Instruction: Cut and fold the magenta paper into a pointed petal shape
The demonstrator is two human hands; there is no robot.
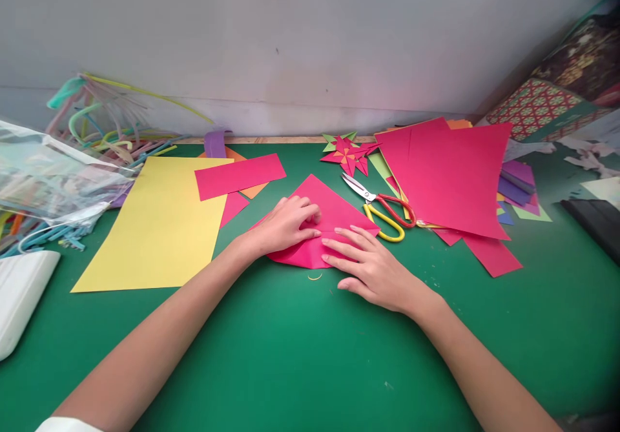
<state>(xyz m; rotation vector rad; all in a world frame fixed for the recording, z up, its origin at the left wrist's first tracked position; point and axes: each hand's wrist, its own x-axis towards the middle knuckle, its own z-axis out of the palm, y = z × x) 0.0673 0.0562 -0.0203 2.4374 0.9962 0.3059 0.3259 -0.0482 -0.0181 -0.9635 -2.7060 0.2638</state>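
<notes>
A piece of pinkish-red paper (pixel 312 193) lies in front of me on the green table, with a point at the far side and its near part folded over. My left hand (pixel 290 222) rests on the left half of the paper, fingers curled and thumb pressed along the fold. On the right half, my right hand (pixel 371 264) lies with its fingers spread flat over the near edge. Both hands hide parts of the paper. Scissors (pixel 371 196) with one red and one yellow handle lie just beyond its right corner, blades slightly apart.
A yellow sheet (pixel 169 225) and a red strip (pixel 239 177) lie at left, near bundled pipe cleaners (pixel 111 122) and a white object (pixel 24 296). Folded paper stars (pixel 346 153) sit at the back. Stacked red sheets (pixel 450 180) and a black object (pixel 593 225) are at right.
</notes>
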